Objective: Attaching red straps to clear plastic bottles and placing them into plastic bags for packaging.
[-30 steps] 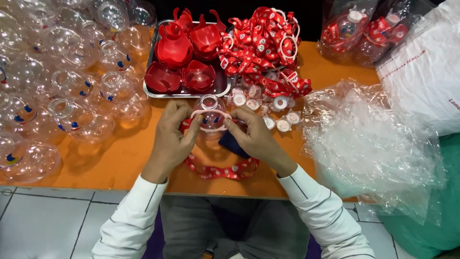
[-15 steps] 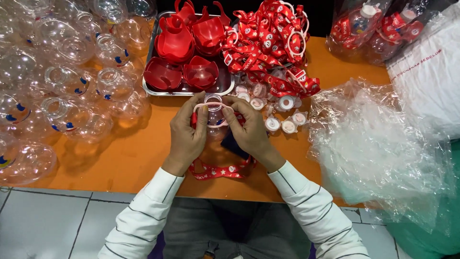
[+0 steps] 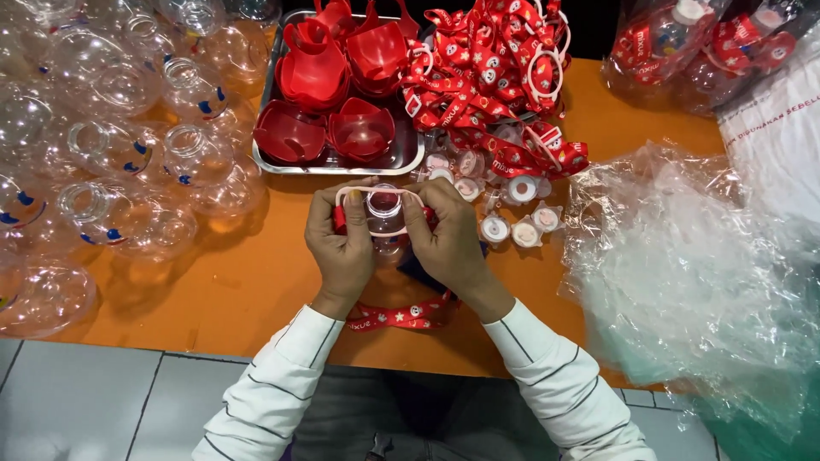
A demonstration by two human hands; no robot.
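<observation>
Clear bottle with white ring, grasped by left hand and right hand fingers.

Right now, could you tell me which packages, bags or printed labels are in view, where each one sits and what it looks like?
Clear bag of finished bottles: back right corner, crinkled plastic, red and white inside.
Empty clear bags: right of the hands, a crumpled, glossy heap.
White sack: far right edge, red print.
Red printed straps: back centre, tangled pile with white marks.
Strap on the table: under the wrists, red with white print.
</observation>
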